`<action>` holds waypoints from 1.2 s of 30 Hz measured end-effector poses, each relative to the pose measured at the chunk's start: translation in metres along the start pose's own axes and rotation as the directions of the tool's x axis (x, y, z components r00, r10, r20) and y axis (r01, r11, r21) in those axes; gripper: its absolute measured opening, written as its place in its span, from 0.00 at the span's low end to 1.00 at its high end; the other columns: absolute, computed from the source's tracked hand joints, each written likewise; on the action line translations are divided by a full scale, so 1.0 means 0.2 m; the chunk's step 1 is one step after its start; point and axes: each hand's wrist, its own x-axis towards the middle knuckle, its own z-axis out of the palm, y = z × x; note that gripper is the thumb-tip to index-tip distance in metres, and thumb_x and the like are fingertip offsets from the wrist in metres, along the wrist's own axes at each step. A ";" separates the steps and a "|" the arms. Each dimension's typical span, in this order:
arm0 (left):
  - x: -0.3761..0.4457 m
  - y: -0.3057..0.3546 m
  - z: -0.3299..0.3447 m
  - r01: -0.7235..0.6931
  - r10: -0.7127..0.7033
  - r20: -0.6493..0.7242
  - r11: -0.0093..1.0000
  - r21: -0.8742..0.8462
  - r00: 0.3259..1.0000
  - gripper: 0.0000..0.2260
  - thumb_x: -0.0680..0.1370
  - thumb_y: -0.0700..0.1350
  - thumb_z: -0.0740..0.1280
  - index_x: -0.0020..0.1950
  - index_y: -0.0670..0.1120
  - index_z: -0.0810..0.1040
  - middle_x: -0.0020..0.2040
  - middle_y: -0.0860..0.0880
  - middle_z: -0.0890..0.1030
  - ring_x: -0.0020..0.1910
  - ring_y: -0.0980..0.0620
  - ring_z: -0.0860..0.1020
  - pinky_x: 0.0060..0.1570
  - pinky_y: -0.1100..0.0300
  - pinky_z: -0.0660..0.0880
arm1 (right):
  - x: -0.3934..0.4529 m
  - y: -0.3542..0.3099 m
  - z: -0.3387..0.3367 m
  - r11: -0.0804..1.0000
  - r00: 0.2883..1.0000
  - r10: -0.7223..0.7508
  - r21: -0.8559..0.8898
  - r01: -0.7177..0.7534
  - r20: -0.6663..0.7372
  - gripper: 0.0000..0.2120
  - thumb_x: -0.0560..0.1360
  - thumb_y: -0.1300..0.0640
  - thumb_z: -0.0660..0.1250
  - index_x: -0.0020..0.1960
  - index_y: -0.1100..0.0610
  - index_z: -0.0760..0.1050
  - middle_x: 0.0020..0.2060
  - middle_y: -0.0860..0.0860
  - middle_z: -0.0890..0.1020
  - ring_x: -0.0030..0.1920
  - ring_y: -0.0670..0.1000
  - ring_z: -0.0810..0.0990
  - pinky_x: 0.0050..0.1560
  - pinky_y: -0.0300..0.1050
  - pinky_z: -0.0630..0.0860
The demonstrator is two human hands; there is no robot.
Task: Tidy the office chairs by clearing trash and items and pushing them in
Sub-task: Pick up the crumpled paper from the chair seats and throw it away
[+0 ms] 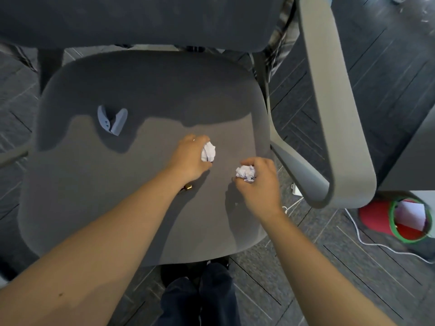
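Grey office chair seat fills the view, armrest at right; red bin with green rim on the floor beyond; left hand curls around one crumpled paper ball; right hand grips another paper wad; a pale blue clip lies further back on the seat; a small brass object peeks from under the left wrist.

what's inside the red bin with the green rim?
Inside the red bin with the green rim, white sheets of paper show through the opening. Anything beneath the paper, and the bin's bottom, is covered.
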 end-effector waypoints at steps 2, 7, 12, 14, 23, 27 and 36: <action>-0.03 0.01 -0.04 0.033 -0.037 -0.059 0.997 -0.073 0.998 0.21 0.70 0.39 0.69 0.63 0.42 0.71 0.63 0.40 0.73 0.62 0.44 0.71 0.48 0.63 0.63 | 0.00 -0.04 0.00 1.000 1.000 0.009 0.023 -0.009 -0.001 0.14 0.68 0.68 0.67 0.54 0.62 0.75 0.50 0.50 0.67 0.46 0.48 0.69 0.41 0.23 0.64; -0.18 0.06 -0.24 0.057 -0.132 -0.283 0.964 -0.258 0.950 0.17 0.71 0.42 0.68 0.57 0.40 0.71 0.58 0.43 0.75 0.57 0.45 0.74 0.41 0.65 0.61 | -0.09 -0.22 0.00 0.991 0.998 -0.039 0.127 0.032 0.053 0.10 0.68 0.66 0.66 0.45 0.53 0.70 0.41 0.41 0.67 0.42 0.47 0.71 0.38 0.32 0.66; -0.40 0.19 -0.50 -0.015 -0.103 -0.340 0.944 -0.328 0.935 0.17 0.73 0.46 0.67 0.58 0.41 0.69 0.49 0.49 0.74 0.51 0.48 0.74 0.43 0.65 0.61 | -0.25 -0.47 -0.09 0.967 0.990 -0.126 0.215 0.137 -0.065 0.09 0.68 0.66 0.66 0.44 0.55 0.72 0.39 0.42 0.68 0.39 0.41 0.71 0.39 0.25 0.66; -0.50 0.26 -0.59 -0.072 -0.054 -0.351 0.939 -0.335 0.935 0.18 0.74 0.47 0.66 0.60 0.41 0.69 0.49 0.51 0.73 0.49 0.51 0.72 0.37 0.68 0.59 | -0.33 -0.57 -0.17 0.958 0.980 -0.155 0.222 0.180 -0.126 0.09 0.68 0.65 0.67 0.46 0.55 0.74 0.41 0.45 0.70 0.39 0.39 0.71 0.40 0.24 0.66; -0.96 0.67 -0.86 -0.357 0.248 -0.332 0.876 -0.324 0.910 0.14 0.75 0.46 0.64 0.60 0.50 0.71 0.47 0.54 0.75 0.47 0.51 0.72 0.47 0.60 0.66 | -0.78 -0.80 -0.69 0.937 0.915 -0.138 0.249 0.244 -0.378 0.06 0.71 0.56 0.67 0.42 0.48 0.71 0.41 0.49 0.77 0.35 0.41 0.75 0.43 0.39 0.70; -1.11 0.93 -0.84 -0.467 0.397 -0.265 0.829 -0.309 0.879 0.05 0.74 0.46 0.65 0.48 0.52 0.71 0.40 0.53 0.77 0.44 0.49 0.73 0.46 0.59 0.71 | -0.96 -0.73 -0.97 0.938 0.857 -0.079 0.252 0.236 -0.509 0.10 0.70 0.55 0.67 0.38 0.42 0.68 0.46 0.57 0.80 0.39 0.51 0.76 0.46 0.46 0.74; -1.55 1.71 -0.35 -0.666 0.681 -0.061 0.689 -0.285 0.730 0.04 0.74 0.49 0.64 0.48 0.54 0.71 0.43 0.54 0.79 0.44 0.53 0.76 0.41 0.66 0.70 | -1.59 -0.18 -1.68 0.952 0.659 0.077 0.252 0.175 -0.748 0.06 0.71 0.56 0.67 0.43 0.50 0.69 0.48 0.55 0.79 0.38 0.43 0.73 0.37 0.27 0.68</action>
